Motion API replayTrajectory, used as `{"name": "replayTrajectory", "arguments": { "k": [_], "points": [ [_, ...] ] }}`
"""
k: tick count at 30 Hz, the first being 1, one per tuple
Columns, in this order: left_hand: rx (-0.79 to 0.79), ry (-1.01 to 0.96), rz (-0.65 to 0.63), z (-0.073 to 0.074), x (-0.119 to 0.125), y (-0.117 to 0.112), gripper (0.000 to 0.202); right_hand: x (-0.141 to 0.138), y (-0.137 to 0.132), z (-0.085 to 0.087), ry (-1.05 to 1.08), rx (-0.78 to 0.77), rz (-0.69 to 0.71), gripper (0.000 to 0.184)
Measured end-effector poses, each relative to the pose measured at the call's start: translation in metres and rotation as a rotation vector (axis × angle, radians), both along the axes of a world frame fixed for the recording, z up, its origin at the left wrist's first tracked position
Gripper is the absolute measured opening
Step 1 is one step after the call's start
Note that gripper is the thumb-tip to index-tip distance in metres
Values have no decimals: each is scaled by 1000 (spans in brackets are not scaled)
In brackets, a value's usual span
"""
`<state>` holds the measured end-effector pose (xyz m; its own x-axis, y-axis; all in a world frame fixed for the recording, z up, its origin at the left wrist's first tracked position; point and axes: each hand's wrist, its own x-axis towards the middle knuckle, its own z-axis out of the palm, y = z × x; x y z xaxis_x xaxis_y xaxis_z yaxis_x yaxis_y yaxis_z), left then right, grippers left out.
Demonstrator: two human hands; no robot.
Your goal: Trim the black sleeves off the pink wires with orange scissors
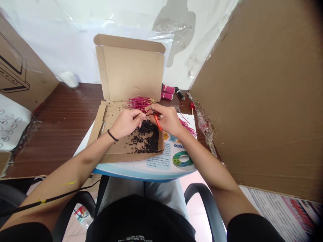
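My left hand is closed in a pinch above the open cardboard box; what sits between its fingertips is too small to make out. Close beside it, fingertips nearly meeting, my right hand is closed around a pair of small red-handled pliers with dark jaws. Under both hands, many short black tube pieces are scattered across the floor of the cardboard box. Just beyond my fingers lies a pile of thin magenta wires with lighter tips.
The box lid stands upright at the back. Bundled magenta wires and a black bundle lie behind on the right. Loose magenta wires rest on a printed board. Large cardboard panels flank the desk.
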<state>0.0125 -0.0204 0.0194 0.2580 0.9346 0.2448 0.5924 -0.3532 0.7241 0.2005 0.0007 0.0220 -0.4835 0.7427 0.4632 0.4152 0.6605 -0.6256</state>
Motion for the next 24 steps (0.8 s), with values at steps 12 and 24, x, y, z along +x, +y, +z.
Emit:
{"name": "replayTrajectory", "arguments": {
  "k": [12, 24],
  "points": [
    [23, 75, -23, -3, -2, 2, 29, -5, -1, -5, 49, -55, -92, 20],
    [5, 43, -39, 6, -4, -4, 29, 7, 22, -10, 40, 13, -356, 15]
  ]
}}
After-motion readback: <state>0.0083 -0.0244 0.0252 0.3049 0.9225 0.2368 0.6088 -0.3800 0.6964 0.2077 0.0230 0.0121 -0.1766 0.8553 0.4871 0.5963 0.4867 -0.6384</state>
